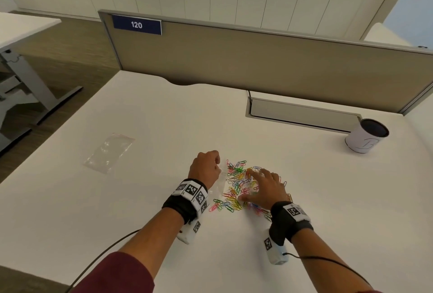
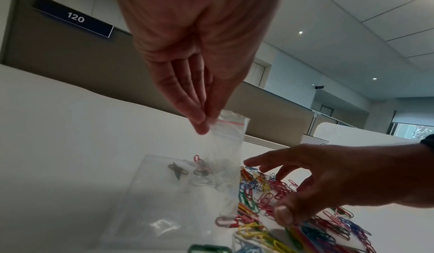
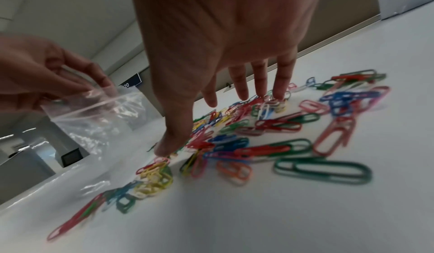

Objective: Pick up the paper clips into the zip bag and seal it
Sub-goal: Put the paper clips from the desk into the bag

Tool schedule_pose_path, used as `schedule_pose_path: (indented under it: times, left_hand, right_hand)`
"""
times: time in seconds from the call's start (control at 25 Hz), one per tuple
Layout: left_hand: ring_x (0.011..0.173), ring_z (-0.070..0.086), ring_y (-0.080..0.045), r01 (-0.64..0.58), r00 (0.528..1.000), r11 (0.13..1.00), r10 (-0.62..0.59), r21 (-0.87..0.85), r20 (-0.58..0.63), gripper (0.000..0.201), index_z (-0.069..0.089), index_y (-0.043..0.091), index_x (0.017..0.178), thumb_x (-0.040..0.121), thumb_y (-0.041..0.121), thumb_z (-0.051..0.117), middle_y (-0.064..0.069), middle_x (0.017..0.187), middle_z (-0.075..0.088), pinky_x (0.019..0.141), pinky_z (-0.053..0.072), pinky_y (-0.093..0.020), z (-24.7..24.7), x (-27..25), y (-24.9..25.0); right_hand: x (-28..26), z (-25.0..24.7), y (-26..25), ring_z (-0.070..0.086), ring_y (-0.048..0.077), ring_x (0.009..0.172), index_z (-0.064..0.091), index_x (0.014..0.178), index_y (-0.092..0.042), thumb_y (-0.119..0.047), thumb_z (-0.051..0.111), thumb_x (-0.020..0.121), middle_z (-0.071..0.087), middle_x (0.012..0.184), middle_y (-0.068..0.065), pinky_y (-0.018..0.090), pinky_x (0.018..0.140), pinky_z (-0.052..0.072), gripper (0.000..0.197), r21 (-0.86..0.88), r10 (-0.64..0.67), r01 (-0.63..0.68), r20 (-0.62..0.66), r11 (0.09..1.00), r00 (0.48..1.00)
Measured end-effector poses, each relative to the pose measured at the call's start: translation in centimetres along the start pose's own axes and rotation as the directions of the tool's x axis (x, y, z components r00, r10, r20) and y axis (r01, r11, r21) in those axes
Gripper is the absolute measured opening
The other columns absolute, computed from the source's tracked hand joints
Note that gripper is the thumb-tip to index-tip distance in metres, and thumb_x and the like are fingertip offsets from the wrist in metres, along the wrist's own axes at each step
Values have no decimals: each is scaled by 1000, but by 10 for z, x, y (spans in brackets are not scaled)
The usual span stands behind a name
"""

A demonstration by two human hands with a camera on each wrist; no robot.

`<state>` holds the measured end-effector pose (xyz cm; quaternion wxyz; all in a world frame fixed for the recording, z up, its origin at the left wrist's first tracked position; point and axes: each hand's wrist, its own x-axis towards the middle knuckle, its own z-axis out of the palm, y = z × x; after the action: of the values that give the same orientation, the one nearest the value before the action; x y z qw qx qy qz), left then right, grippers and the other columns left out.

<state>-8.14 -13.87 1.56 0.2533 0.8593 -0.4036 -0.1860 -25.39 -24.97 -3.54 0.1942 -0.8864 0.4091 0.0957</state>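
From the head view, the left hand (image 1: pixel 206 166) pinches the top edge of the bag (image 1: pixel 220 181), which hangs down to the tabletop (image 1: pixel 164 128) just left of the clips (image 1: pixel 236 187); the right hand (image 1: pixel 267 189) lies spread over the pile, its grip wide and holding nothing. A second clear bag (image 1: pixel 109 152) lies well apart to the left, and a cup (image 1: pixel 366 135) stands far right. The left wrist view shows the fingertips (image 2: pixel 199 125) closed on the bag's (image 2: pixel 187 192) corner by its red zip line, a few clips already inside; whether the mouth gapes is hard to tell. The film looks thin, limp and slippery, so it is best held at the stiffer zip strip. In the right wrist view the fingers (image 3: pixel 281 82) and thumb touch the clips (image 3: pixel 270 127), which look light, smooth and likely to slide or tangle, so scooping a bunch should beat single picks. Blur smears the near clips, and the palm hides those beneath it.
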Motion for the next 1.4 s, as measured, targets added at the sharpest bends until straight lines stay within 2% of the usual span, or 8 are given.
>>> schedule_pose_path:
  times: [0.12,0.32,0.56,0.76,0.92,1.2,1.28,1.4]
  left_hand:
    - [80,68,-27,16,1000,1000,-16,-27,5,8,66,14,84,79,10,71,-12,89,71,78,58,-38,2,2,0]
    - [82,69,-27,20,1000,1000,-19,-18,17,7,70,14,85,80,9,71,-11,90,72,78,58,-36,4,1,5]
    - [79,69,-26,36,999,999,-36,-1,4,9,69,19,80,77,10,69,-9,88,72,74,59,-36,1,0,13]
    - [78,68,-26,19,1000,1000,-19,-4,-10,11,70,17,78,76,8,64,-9,86,72,73,58,-34,-5,-1,20]
    - [78,68,-26,6,1000,1000,-6,-1,-11,10,71,16,79,75,8,67,-9,85,72,72,57,-32,-9,0,25]
    - [79,68,-27,-6,1000,1000,6,-5,-8,10,71,13,81,73,7,70,-9,86,72,71,56,-32,-11,-2,36]
    - [79,68,-27,-16,1000,1000,16,-11,-19,10,71,12,81,72,8,71,-10,85,73,71,57,-32,-11,-3,38]
    - [78,68,-28,-29,999,999,28,-27,-30,10,71,12,81,72,8,72,-10,82,73,71,57,-35,-12,-4,41]
  right_hand:
    - [6,6,-6,26,33,135,39,136,-43,-55,72,68,34,147,5,51,103,38,76,-26,-34,34,11,999,999]
    - [15,17,-8,47,30,111,63,113,-26,-20,66,84,56,116,7,41,85,47,30,61,-120,129,-124,990,985]
    - [19,13,-12,62,31,93,66,100,-15,-6,56,84,67,100,10,37,77,50,21,-65,-153,144,-146,987,977]
    - [15,-3,-9,67,28,84,74,88,-17,-3,59,80,73,92,8,30,74,52,22,208,-35,77,-202,975,979]
    - [4,-30,-10,68,19,62,74,83,-10,-4,74,75,76,78,13,28,64,59,10,660,122,46,-207,750,971]
    - [-17,-77,-38,72,28,76,69,96,3,2,75,74,73,87,22,37,76,61,22,969,63,124,-140,215,988]
    - [-20,-79,-49,71,26,74,69,96,3,3,74,75,73,84,20,35,74,61,22,982,68,116,-127,146,990]
    - [-18,-71,-60,72,28,74,70,93,1,2,75,74,74,84,20,35,71,61,21,971,124,78,-108,228,986]
